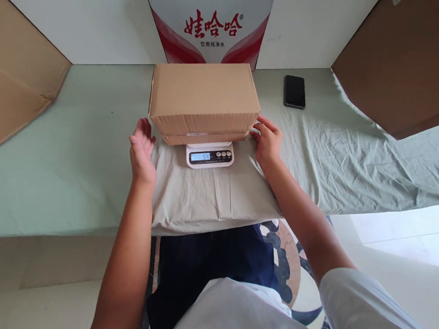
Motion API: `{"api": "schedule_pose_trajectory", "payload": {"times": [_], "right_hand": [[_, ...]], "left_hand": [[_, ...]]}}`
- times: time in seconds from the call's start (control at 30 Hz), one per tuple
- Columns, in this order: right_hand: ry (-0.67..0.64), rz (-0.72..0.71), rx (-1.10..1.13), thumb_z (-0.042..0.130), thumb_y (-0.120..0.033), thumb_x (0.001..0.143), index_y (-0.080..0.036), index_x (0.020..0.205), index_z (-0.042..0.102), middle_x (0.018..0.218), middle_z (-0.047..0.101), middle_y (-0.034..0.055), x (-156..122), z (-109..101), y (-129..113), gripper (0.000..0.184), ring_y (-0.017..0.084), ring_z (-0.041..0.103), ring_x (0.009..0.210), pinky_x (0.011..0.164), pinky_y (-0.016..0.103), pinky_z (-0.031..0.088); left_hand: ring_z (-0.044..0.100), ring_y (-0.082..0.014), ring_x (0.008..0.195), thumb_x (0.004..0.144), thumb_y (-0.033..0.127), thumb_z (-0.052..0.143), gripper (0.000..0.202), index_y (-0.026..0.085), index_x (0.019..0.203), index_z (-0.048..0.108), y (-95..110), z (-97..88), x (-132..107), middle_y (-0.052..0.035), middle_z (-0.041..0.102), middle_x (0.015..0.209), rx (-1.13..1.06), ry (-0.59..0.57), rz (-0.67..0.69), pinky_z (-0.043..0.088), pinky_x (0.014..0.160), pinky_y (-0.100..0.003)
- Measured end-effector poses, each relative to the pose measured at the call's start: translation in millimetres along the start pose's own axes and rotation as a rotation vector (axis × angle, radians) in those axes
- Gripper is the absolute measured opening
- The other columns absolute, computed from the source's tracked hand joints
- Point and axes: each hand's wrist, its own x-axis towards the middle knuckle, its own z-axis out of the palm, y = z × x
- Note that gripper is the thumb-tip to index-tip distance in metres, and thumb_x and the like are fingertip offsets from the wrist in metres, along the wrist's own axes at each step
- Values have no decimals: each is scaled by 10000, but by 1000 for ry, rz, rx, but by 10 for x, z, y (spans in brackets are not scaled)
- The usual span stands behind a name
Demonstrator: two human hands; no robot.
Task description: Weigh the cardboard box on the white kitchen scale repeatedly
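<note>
A closed brown cardboard box rests on a small white digital scale, hiding most of its platform. The scale's lit display shows digits that look like 54, with several round buttons to the right. My left hand is open beside the box's left front corner, fingers together and stretched out, with a small gap to the cardboard. At the lower right corner of the box is my right hand, its fingers parted and the tips at or very near the cardboard. Whether they touch it I cannot tell.
Behind the box stands a white and red printed carton against the wall. A black phone lies to the right. Large cardboard pieces stand at the left and right. Green wrinkled cloth covers the table.
</note>
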Motion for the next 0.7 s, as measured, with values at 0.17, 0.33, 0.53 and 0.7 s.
{"api": "schedule_pose_trajectory", "payload": {"times": [0.17,0.33,0.53,0.7], "right_hand": [[3,25,21,657,-194,818,-289,910,843,1031,815,-25,-46,24,-91,228,106,717,878,709,207,598],[4,49,72,612,-239,866,-271,844,773,1130,858,-14,-46,35,-116,165,120,706,876,676,206,591],[-9,58,57,583,-304,937,-282,957,769,1209,863,-1,-27,29,-93,188,144,740,903,726,259,632],[-79,38,57,547,-381,965,-282,1001,756,1225,861,15,-46,39,-113,234,158,743,867,744,296,624]], "left_hand": [[323,-322,1815,891,1128,268,1329,143,1759,474,-36,-14,22,-249,339,1919,1,-8,15,295,1465,-483],[326,-330,1812,892,1126,284,1338,120,1757,461,-64,-21,42,-267,330,1917,-2,-24,27,287,1463,-487],[323,-310,1813,948,1084,250,1200,207,1722,520,-80,-10,40,-216,342,1927,-1,-26,8,250,1468,-499],[338,-318,1807,931,1098,246,1246,179,1730,512,-74,-3,38,-238,344,1920,16,-27,3,271,1459,-490]]}}
